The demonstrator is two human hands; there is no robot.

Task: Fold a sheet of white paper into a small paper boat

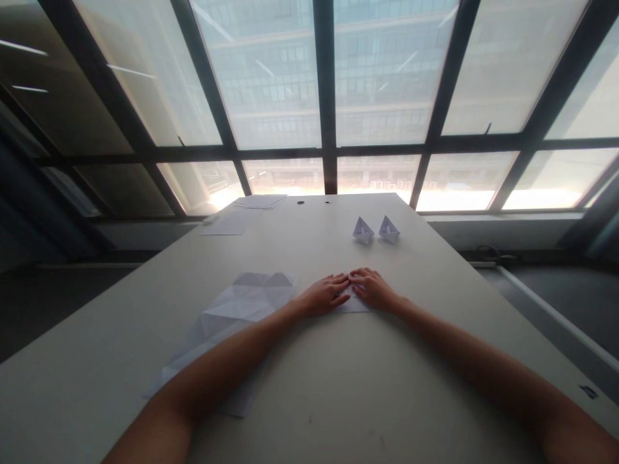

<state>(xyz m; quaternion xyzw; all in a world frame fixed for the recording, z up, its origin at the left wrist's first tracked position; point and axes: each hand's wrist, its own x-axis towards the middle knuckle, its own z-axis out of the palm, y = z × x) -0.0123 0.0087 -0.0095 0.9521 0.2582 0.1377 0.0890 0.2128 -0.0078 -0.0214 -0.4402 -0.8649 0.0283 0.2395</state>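
A small folded sheet of white paper (355, 308) lies flat on the white table, partly covered by both hands. My left hand (323, 294) rests on its left side, fingers stretched out to the right and thumb apart. From the other side my right hand (376, 289) lies on the paper's upper right, its fingers spread and slightly bent. The fingertips of the two hands nearly meet above the sheet. Beyond them two folded paper boats (363, 231) stand side by side, the second paper boat (389, 229) on the right.
Creased, unfolded paper (242, 306) lies to the left, partly under my left forearm. More flat white sheets (229, 222) are at the table's far left corner. The table (329, 399) reaches toward large windows (275, 77); a cable (493, 254) is on the floor at right.
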